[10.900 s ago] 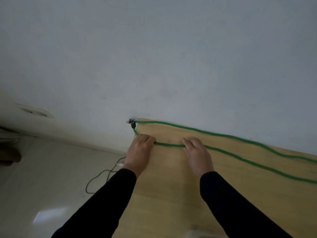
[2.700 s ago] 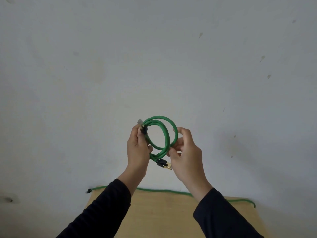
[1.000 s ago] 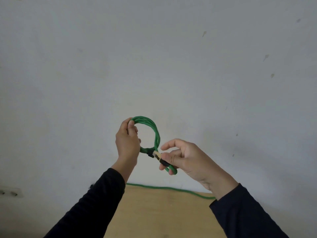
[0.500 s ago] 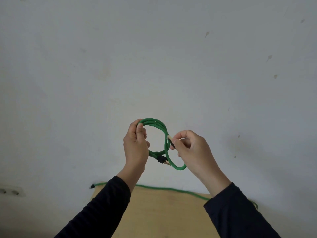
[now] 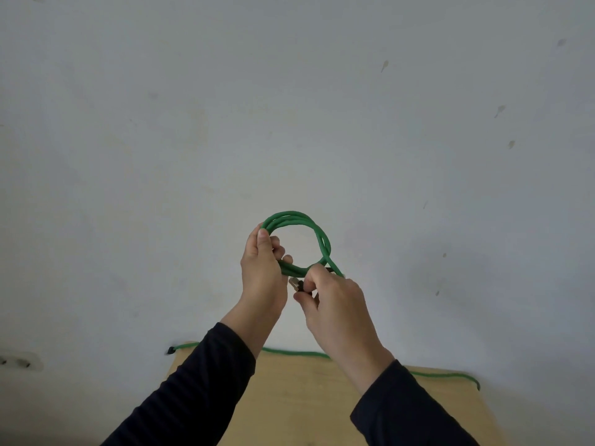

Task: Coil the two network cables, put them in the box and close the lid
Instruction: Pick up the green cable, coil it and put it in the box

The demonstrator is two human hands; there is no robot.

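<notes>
The left hand (image 5: 262, 275) gripped the coiled green cable (image 5: 297, 243) in mid-air above the table (image 5: 299, 403); the right hand (image 5: 333, 300) pinched its connector end (image 5: 294, 283). Tucking that end snugly through the loop should secure coil 1; cable 2 (image 5: 444, 376) lay uncoiled along the table's far edge.

Green coiled cable (image 5: 317, 231), black sleeves (image 5: 199, 381), tan wooden table (image 5: 299, 400), grey-white wall (image 5: 289, 107).
</notes>
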